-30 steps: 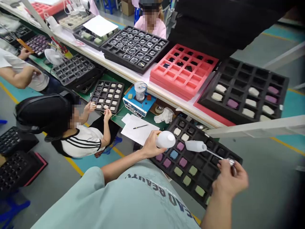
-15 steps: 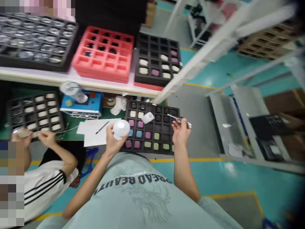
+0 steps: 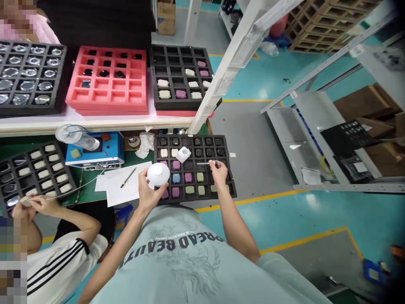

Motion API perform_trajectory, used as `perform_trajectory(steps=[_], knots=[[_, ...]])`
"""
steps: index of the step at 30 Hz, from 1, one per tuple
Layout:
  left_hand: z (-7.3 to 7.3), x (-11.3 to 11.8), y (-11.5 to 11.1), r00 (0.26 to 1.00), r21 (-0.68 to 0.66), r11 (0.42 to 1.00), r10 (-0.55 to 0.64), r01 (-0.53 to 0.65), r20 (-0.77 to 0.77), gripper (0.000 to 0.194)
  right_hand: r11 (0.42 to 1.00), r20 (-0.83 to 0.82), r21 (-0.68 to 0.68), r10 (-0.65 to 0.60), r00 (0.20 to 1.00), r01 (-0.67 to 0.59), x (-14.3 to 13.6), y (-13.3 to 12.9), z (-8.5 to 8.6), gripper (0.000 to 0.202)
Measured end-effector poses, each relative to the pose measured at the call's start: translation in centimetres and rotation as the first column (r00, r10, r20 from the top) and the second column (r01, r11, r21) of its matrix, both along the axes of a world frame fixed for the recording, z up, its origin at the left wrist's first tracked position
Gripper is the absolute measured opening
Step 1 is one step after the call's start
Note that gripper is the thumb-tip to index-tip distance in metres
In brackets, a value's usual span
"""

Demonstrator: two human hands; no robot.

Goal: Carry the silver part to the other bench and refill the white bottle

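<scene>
My left hand (image 3: 148, 192) is closed round a smooth white dome-shaped piece (image 3: 158, 174), holding it above the left edge of a black foam tray (image 3: 230, 185). My right hand (image 3: 219, 173) pinches a slim tool with a thin metal shaft (image 3: 204, 163); its exact kind is unclear. The shaft points left over the tray's middle. Between the hands, a small white block with a round opening (image 3: 183, 154) is seen over the tray. Small square pieces fill many pockets: black, cream, purple, a blue piece (image 3: 176, 177) and green. My left hand and the dome hide some left pockets.
Left of the tray lie paper sheets (image 3: 118, 196) with a pen (image 3: 128, 177), crumpled tissue (image 3: 146, 145) and a blue box (image 3: 95, 156). A co-worker's hands (image 3: 44, 204) work over another tray (image 3: 71, 185). A shelf edge (image 3: 126, 124) and white post (image 3: 221, 80) stand beyond.
My right hand has moved left with the slim tool, its shaft now farther over the tray. My left hand still holds the white dome-shaped piece. The whole view has shifted and is sharper.
</scene>
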State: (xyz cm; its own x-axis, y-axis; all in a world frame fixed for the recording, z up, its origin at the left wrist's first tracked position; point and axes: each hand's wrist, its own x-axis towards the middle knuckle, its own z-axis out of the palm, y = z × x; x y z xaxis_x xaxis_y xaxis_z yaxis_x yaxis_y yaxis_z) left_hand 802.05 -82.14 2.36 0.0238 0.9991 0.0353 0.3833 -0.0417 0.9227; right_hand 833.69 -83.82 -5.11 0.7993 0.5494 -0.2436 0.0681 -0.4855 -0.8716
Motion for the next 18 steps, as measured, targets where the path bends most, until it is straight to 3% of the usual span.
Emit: perform_trajectory(steps=[5,8,11,14,18], knots=[[0.2,0.3,-0.7,1.000,0.028,0.999,-0.023,0.023,-0.018,0.076,0.973,0.214,-0.198,0.159,0.964,-0.116,0.0,-1.1,2.7,0.074],[0.4,0.5,-1.0,0.998,0.050,0.998,-0.037,0.039,-0.044,0.073,0.967,0.331,-0.087,0.253,0.909,-0.238,-1.2,-1.6,5.3,0.078],[0.5,0.7,-1.0,0.997,0.045,0.997,-0.055,0.058,-0.057,0.073,0.906,0.397,-0.025,0.397,0.828,-0.422,-3.0,-1.1,7.1,0.061],[0.5,0.8,-1.1,0.998,0.024,0.999,-0.041,0.042,-0.042,0.073,0.898,0.413,-0.064,0.421,0.807,-0.435,-3.8,-0.3,7.1,0.051],[0.5,0.7,-1.2,0.999,0.009,0.999,-0.032,0.032,-0.019,0.074,0.899,0.299,-0.131,0.437,0.848,-0.417,-3.0,-0.6,5.2,0.051]])
